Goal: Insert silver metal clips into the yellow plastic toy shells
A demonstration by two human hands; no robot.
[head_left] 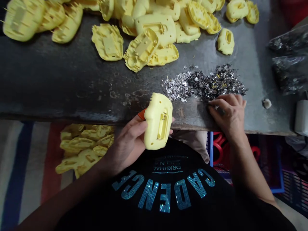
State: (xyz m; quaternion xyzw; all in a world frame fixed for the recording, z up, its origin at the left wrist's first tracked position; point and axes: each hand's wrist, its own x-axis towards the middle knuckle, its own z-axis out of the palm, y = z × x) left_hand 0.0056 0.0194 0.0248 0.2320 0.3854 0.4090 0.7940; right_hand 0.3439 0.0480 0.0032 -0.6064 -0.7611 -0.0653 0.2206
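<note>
My left hand (131, 138) holds a yellow plastic shell (157, 106) upright in front of my body, at the table's front edge. Its battery slot, with small metal pieces at the ends, faces up toward me. Something orange (141, 114) shows by that hand's fingers. My right hand (229, 110) rests at the near edge of a pile of small metal contact pieces (204, 83). Its thumb and forefinger are pinched together; a tiny bright bit shows near the tips, too small to make out.
More yellow shells (156, 25) are heaped along the back of the table (60, 86). Others lie in a pile (84, 141) below at left. Plastic bags of metal pieces (288, 73) and a small white lump (267, 103) are at right. A blue crate (276, 179) stands underneath.
</note>
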